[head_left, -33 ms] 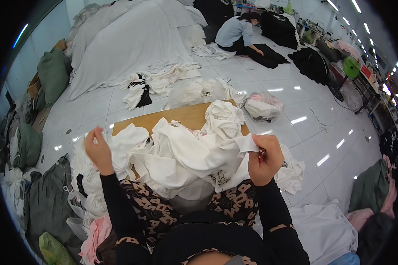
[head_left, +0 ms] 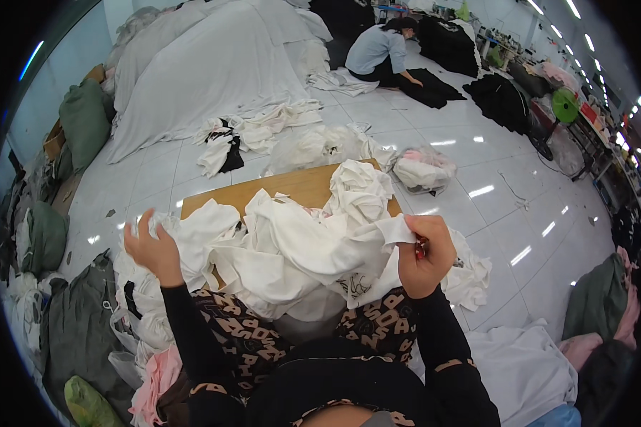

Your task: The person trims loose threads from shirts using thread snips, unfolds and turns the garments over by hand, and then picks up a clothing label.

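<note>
A heap of white fabric (head_left: 285,249) is spread over my lap and the wooden board in front of me. My right hand (head_left: 427,256) pinches a corner of this white fabric and pulls it out to the right. Inside the same fist shows a small red object (head_left: 421,247), mostly hidden by the fingers, so its kind is unclear. My left hand (head_left: 153,249) is raised at the left of the heap, fingers apart and nothing in them. Dark line markings show on the fabric near my right knee.
The wooden board (head_left: 228,196) juts out beyond the heap. Past it lie a clear bag of white cloth (head_left: 317,149) and a smaller bag (head_left: 425,171). A person (head_left: 381,53) crouches over black cloth farther off. Grey cloth (head_left: 82,320) lies at my left, a green fan (head_left: 565,105) far right.
My left hand has shifted a little to the left and its fingers have spread. The right hand keeps its hold on the white fabric, almost unmoved.
</note>
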The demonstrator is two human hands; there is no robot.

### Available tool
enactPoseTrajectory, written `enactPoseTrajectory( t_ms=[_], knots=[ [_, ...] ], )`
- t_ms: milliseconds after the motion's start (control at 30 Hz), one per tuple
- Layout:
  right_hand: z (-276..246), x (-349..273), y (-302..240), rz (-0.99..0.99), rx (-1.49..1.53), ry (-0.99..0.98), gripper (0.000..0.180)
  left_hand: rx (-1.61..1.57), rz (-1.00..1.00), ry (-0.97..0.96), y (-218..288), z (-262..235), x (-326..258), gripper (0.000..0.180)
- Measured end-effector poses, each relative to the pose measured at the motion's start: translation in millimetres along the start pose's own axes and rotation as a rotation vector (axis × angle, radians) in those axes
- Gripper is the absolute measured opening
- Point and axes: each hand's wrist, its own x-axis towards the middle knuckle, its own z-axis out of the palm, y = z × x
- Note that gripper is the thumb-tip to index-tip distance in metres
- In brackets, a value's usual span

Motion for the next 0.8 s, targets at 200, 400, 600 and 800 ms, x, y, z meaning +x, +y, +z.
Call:
enactPoseTrajectory(
  t_ms=[200,400,600,800],
  knots=[
    [24.9,-12.3,-5.0,0.195,0.111,-0.055,0.019,-0.807,-0.703,-0.505,124.7,85.0,-62.2,0.045],
    [30.3,-9.1,-29.0,0.315,0.116,-0.263,0.02,-0.62,-0.309,-0.242,146.4,121.6,-48.2,0.029],
    [13.4,-0.7,-27.3,0.745,0.495,-0.648,0.01,-0.688,-0.362,-0.296,124.0,91.1,-23.8,0.014],
    [5.4,-2.9,-23.0,0.801,0.477,-0.564,0.012,-0.132,-0.05,0.346,87.1,79.9,11.0,0.031]
  ],
)
